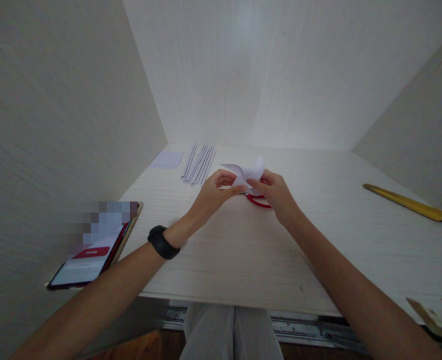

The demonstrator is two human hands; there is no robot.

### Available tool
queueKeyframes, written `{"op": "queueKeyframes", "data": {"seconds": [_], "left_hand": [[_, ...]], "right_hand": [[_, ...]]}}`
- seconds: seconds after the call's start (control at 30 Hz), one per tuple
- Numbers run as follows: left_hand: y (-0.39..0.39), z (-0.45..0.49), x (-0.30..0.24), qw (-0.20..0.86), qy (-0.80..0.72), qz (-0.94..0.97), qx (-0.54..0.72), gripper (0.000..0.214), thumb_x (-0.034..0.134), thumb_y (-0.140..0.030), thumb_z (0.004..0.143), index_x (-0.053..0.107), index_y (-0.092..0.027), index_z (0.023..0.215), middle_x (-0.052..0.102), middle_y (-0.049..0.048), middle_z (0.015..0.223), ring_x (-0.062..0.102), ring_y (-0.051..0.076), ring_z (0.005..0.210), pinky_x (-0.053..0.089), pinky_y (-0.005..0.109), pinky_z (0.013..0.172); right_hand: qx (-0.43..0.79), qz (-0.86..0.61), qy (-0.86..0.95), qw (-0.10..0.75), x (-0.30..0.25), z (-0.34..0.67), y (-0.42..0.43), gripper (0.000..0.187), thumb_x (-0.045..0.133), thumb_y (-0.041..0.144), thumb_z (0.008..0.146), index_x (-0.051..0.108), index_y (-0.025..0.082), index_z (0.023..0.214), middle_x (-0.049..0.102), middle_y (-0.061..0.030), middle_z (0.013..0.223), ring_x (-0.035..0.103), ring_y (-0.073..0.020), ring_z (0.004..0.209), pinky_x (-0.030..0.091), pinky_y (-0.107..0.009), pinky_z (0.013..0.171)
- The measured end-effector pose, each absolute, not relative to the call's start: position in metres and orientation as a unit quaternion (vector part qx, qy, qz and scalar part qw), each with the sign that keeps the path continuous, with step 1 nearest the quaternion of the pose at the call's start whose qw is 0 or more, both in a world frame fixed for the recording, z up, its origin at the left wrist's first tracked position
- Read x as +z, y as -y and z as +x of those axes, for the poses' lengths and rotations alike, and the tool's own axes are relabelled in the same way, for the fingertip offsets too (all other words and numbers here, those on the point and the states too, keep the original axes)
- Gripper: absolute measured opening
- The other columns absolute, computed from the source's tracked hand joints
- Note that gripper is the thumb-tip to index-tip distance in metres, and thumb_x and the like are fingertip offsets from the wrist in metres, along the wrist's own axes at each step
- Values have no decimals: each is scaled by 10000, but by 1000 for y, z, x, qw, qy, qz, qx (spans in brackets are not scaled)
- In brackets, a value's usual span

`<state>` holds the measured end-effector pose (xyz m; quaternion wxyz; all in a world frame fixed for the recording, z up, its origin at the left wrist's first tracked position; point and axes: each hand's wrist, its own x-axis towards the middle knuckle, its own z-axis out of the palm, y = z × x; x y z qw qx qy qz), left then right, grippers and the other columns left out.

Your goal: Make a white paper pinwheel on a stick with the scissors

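Note:
A white sheet of paper [254, 172], bent into curled flaps, is held up between my two hands over the middle of the tabletop. My left hand [224, 185] pinches its left side, thumb in front. On the opposite side, my right hand [273, 187] grips the sheet with the thumb pressed on it. Red-handled scissors [257, 201] are partly visible below the paper by my right hand; their blades are mostly hidden, and whether my fingers touch them I cannot tell.
Several narrow folded paper strips [199, 165] lie at the back left, beside flat paper pieces [167, 159]. A yellow utility knife or similar tool [408, 202] rests at the right. A tablet in a case [89, 260] leans at the left. Walls [243, 75] enclose the tabletop [221, 265].

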<state>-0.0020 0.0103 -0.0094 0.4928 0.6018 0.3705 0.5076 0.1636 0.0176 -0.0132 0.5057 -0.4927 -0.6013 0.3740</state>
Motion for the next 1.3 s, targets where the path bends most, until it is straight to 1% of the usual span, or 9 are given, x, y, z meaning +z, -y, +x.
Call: {"op": "queueKeyframes", "data": {"seconds": [0.2, 0.4, 0.47, 0.63, 0.83, 1.03, 1.17, 1.3], "left_hand": [[-11, -1, -13, 481, -370, 613, 506, 338, 783, -358, 660, 582, -162, 848, 666, 29, 868, 626, 147, 837, 478, 285, 766], [-13, -1, -15, 497, -363, 582, 532, 363, 785, -382, 654, 586, -162, 863, 683, 40, 890, 638, 165, 867, 486, 310, 803], [-14, -1, -17, 499, -356, 578, 538, 355, 777, -375, 665, 598, -160, 884, 688, 45, 900, 641, 170, 878, 485, 324, 826], [-14, -1, -17, 514, -355, 569, 535, 370, 788, -348, 653, 627, -148, 919, 701, 62, 935, 650, 180, 885, 494, 345, 849], [-12, -1, -12, 529, -364, 557, 527, 365, 803, -321, 633, 662, -148, 922, 717, 67, 951, 658, 182, 884, 496, 350, 869], [-12, -1, -10, 528, -383, 558, 513, 306, 791, -353, 644, 700, -149, 854, 728, 68, 896, 656, 181, 832, 499, 333, 808], [-12, -3, -10, 519, -401, 557, 509, 274, 808, -348, 623, 704, -160, 793, 720, 42, 827, 639, 168, 782, 495, 316, 770], [-12, -4, -11, 511, -401, 566, 508, 250, 797, -358, 643, 700, -167, 771, 707, 24, 797, 629, 156, 764, 486, 296, 747]], "right_hand": [[365, -491, 615, 498, -15, 164, -18, 278, 622, 342, 704, 683, 156, 901, 708, -72, 892, 631, -209, 833, 495, -378, 783], [368, -480, 628, 490, -13, 162, -15, 362, 626, 347, 717, 684, 135, 1004, 712, -94, 940, 622, -208, 833, 487, -361, 759], [366, -478, 635, 484, -12, 162, -15, 364, 629, 343, 720, 685, 140, 1017, 713, -92, 939, 624, -209, 842, 484, -358, 760], [344, -479, 646, 484, -12, 161, -14, 301, 637, 335, 727, 695, 177, 978, 717, -70, 934, 632, -203, 855, 484, -343, 759], [340, -478, 650, 483, -11, 161, -14, 297, 631, 345, 728, 677, 171, 965, 709, -63, 929, 626, -194, 859, 488, -342, 773], [330, -477, 656, 483, -9, 161, -12, 292, 638, 339, 728, 658, 180, 972, 696, -54, 952, 618, -189, 888, 489, -345, 806], [337, -473, 655, 484, -8, 160, -10, 270, 640, 340, 727, 655, 188, 950, 690, -49, 953, 616, -186, 887, 490, -346, 816], [343, -473, 647, 489, -5, 159, -9, 266, 643, 335, 720, 655, 185, 940, 687, -54, 951, 615, -186, 873, 493, -344, 801]]}}
